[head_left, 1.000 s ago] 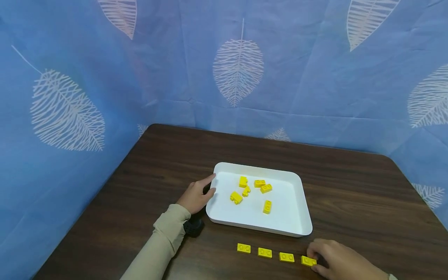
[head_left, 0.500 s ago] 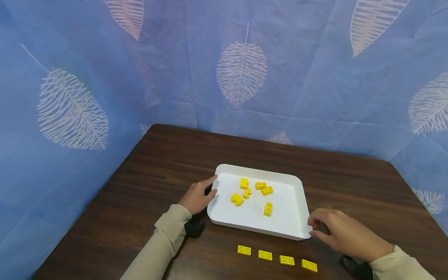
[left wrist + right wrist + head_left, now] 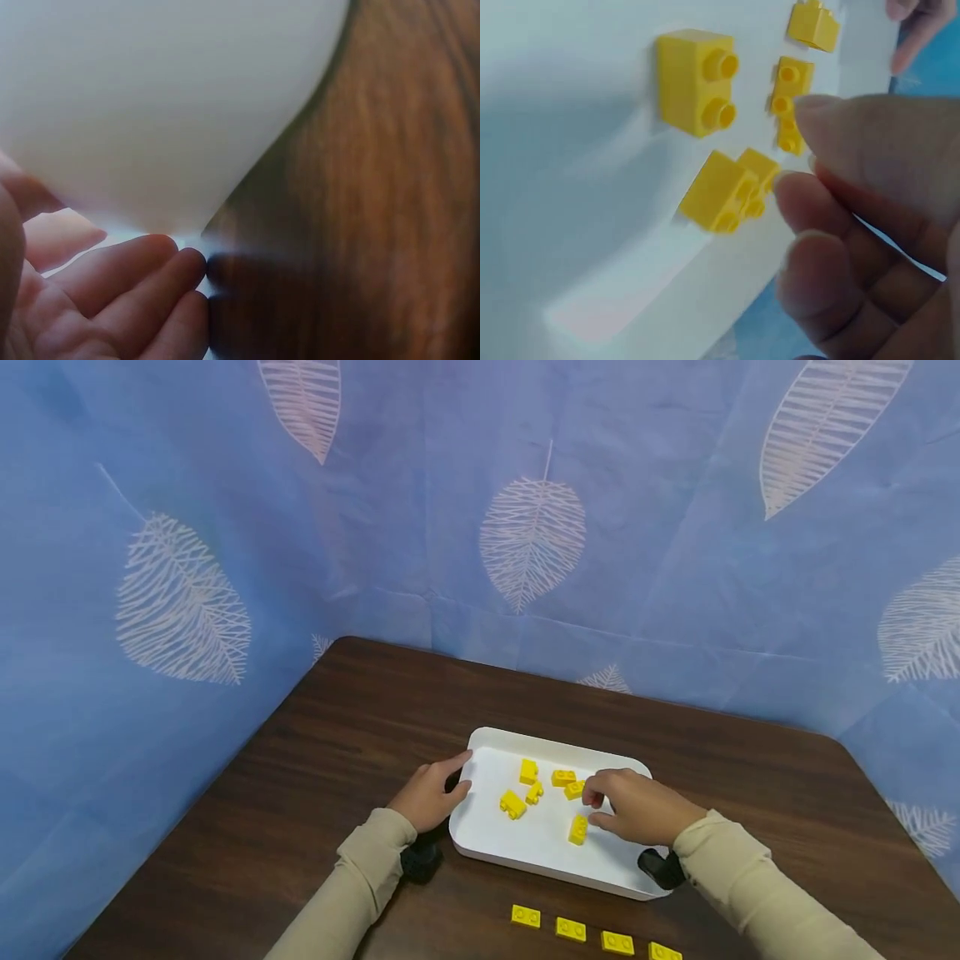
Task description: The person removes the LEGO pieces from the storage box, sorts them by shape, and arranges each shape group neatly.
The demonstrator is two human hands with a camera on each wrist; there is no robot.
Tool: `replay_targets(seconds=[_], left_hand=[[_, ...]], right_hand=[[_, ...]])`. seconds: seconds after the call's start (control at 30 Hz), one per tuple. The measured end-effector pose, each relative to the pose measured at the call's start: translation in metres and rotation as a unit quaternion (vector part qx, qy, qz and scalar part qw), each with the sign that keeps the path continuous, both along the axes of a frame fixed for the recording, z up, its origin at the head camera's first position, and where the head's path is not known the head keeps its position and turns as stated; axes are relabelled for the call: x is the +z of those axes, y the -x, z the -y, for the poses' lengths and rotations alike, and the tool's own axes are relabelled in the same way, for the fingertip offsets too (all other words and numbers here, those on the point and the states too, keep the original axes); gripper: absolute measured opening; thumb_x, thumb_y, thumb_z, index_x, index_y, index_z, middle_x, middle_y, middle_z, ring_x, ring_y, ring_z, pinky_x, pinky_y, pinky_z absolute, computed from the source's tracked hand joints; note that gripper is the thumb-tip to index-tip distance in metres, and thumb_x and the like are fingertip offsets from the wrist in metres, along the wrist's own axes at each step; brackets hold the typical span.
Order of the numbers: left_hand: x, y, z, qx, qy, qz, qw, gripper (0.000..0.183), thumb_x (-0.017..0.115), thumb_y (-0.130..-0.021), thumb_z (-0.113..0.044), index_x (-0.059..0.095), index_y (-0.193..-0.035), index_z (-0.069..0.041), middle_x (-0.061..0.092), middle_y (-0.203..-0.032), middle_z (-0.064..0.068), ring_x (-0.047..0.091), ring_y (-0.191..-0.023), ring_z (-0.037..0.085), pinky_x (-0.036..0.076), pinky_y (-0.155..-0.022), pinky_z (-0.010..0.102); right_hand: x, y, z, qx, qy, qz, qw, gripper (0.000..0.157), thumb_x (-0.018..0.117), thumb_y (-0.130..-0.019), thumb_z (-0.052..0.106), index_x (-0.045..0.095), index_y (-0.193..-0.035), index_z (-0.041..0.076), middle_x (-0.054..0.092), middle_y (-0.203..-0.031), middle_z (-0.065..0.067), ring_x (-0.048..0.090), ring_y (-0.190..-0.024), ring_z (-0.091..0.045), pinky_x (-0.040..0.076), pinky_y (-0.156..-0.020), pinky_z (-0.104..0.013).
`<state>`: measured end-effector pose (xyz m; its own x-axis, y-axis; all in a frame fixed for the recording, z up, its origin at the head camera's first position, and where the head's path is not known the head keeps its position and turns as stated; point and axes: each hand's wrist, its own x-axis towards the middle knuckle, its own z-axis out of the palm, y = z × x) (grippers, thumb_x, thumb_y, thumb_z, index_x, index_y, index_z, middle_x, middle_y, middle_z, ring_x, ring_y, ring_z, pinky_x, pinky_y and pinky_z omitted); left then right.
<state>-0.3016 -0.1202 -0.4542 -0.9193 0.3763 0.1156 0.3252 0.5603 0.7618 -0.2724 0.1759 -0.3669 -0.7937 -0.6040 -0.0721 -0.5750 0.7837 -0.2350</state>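
My right hand (image 3: 637, 807) hovers over the white tray (image 3: 540, 850), thumb and fingers loosely bent and apart, holding nothing. Just beside its thumb lies a yellow two-stud toy brick (image 3: 578, 829), which shows large in the right wrist view as a yellow brick (image 3: 694, 82). Another yellow brick (image 3: 574, 789) is partly covered by the fingertips, and one more brick (image 3: 563, 777) lies against it. Toward the tray's left are a yellow brick (image 3: 528, 771) and two others. My left hand (image 3: 429, 795) rests at the tray's left rim, its fingers (image 3: 154, 289) against the outer wall.
Several flat yellow bricks (image 3: 571, 929) form a spaced row on the dark wooden table (image 3: 375, 718), in front of the tray. The rightmost flat brick (image 3: 664, 952) is cut off by the frame's bottom. A blue leaf-print cloth (image 3: 420, 527) hangs behind the table.
My right hand has left the rightmost flat brick in the row, moving up and left over the tray. My left hand stays at the rim. The head view has tilted slightly upward.
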Motion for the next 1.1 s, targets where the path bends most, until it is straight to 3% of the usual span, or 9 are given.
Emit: replay_targets(seconds=[0.27, 0.67, 0.87, 1.1], left_hand=[[-0.002, 0.001, 0.0, -0.003, 0.003, 0.001, 1.0, 0.05, 0.057, -0.094, -0.015, 0.043, -0.141, -0.004, 0.047, -0.14, 0.016, 0.046, -0.128, 0.027, 0.043, -0.101, 0.044], [0.001, 0.003, 0.003, -0.004, 0.008, -0.006, 0.9999, 0.05, 0.057, -0.094, -0.016, 0.044, -0.141, -0.004, 0.048, -0.139, 0.016, 0.049, -0.126, 0.026, 0.045, -0.099, 0.042], [0.002, 0.003, 0.003, -0.006, 0.008, -0.011, 0.9999, 0.05, 0.057, -0.095, -0.016, 0.043, -0.141, -0.004, 0.048, -0.139, 0.016, 0.049, -0.126, 0.025, 0.046, -0.099, 0.041], [0.0, 0.003, 0.004, -0.007, 0.006, -0.011, 0.9999, 0.05, 0.057, -0.095, -0.016, 0.043, -0.141, -0.004, 0.049, -0.138, 0.017, 0.052, -0.123, 0.025, 0.047, -0.097, 0.04]], right_hand=[[-0.015, 0.022, 0.033, -0.015, -0.031, 0.014, 0.999, 0.013, 0.072, -0.082, 0.011, 0.067, -0.093, 0.009, 0.063, -0.089, 0.002, 0.057, -0.078, -0.013, 0.052, -0.072, -0.033], [-0.024, 0.033, 0.056, -0.019, -0.06, 0.015, 0.998, 0.02, 0.073, -0.081, 0.011, 0.071, -0.1, 0.006, 0.065, -0.093, -0.001, 0.062, -0.085, -0.016, 0.054, -0.085, -0.037], [-0.024, 0.037, 0.061, -0.017, -0.061, 0.009, 0.998, 0.02, 0.072, -0.082, 0.012, 0.071, -0.101, 0.006, 0.065, -0.094, -0.001, 0.062, -0.087, -0.017, 0.054, -0.085, -0.038], [-0.026, 0.042, 0.066, -0.007, -0.075, -0.023, 0.997, 0.019, 0.07, -0.083, 0.012, 0.071, -0.101, 0.005, 0.064, -0.092, -0.003, 0.062, -0.082, -0.016, 0.054, -0.077, -0.036]])
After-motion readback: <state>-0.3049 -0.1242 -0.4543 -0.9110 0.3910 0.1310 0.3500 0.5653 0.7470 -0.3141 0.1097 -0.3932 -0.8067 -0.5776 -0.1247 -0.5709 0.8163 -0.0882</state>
